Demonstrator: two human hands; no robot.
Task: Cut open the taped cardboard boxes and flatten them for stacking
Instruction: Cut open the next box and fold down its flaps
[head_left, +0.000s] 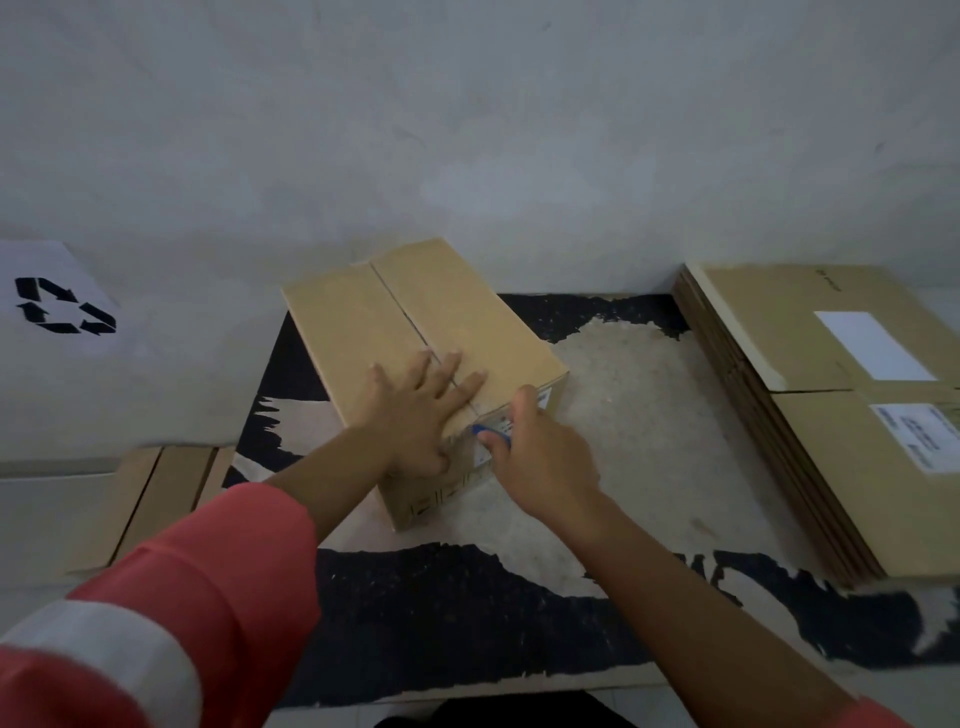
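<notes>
While my left hand (421, 410) presses flat on the box (415, 332) at centre frame, fingers spread across the taped seam (400, 306), my right hand (540, 457) curls around the blue cutter (485, 432) at the seam's near end.

Hazard: my left fingertips lie on the cutting line, so a forward stroke would likely meet them. I judge the hand should sit beside the seam first.

Second hazard: the box may skid on the worn mat (467, 623) if downward pressure eases.

Clearance: open mat lies right of the box, up to the stack of flattened boxes (810, 415) at right frame. Flat cardboard (150, 499) sits lower left. The wall closes the upper edge.
</notes>
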